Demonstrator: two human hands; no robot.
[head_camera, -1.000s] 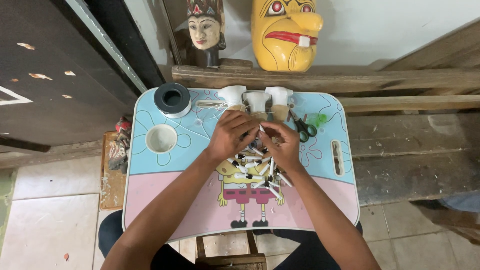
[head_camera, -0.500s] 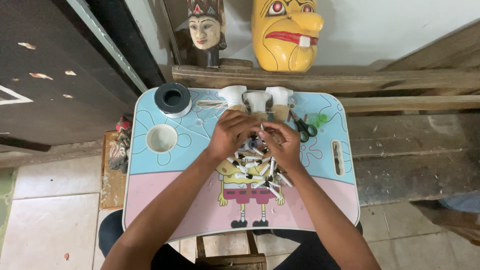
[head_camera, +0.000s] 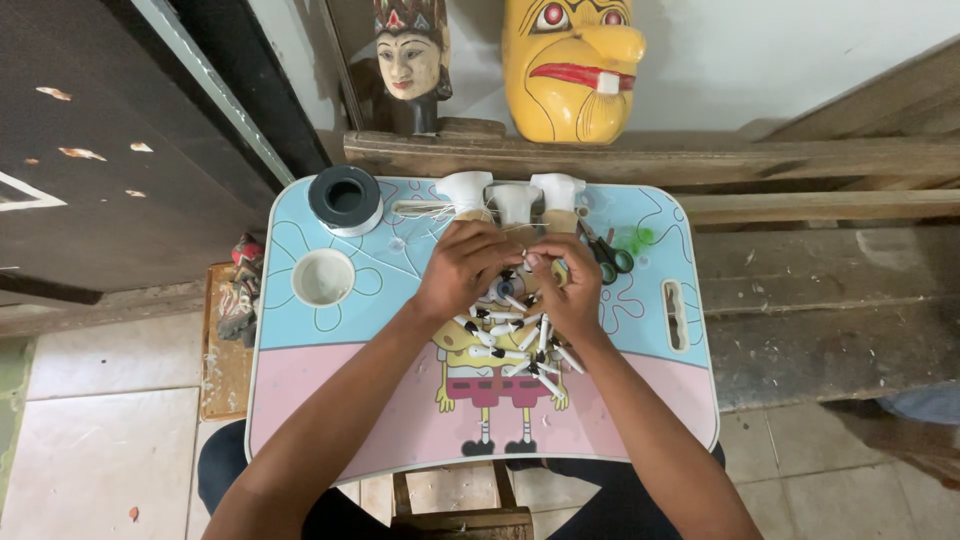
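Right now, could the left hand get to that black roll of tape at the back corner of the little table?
Probably yes. The left hand sits just right of the black tape roll, with only bare tabletop between them; the white cup lies nearer the person, off that path.

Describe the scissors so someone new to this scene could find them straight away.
Start at the small lap table with its blue and pink cartoon top. Near its far edge, just beyond the right hand, lie the scissors. Their dark blades and green-tinted loop handles set them apart from the white caps beside them.

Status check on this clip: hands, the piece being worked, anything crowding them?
Left hand and right hand pinched together on a small white piece. Loose white pieces piled beneath. Scissors beside right hand; white bottles just beyond.
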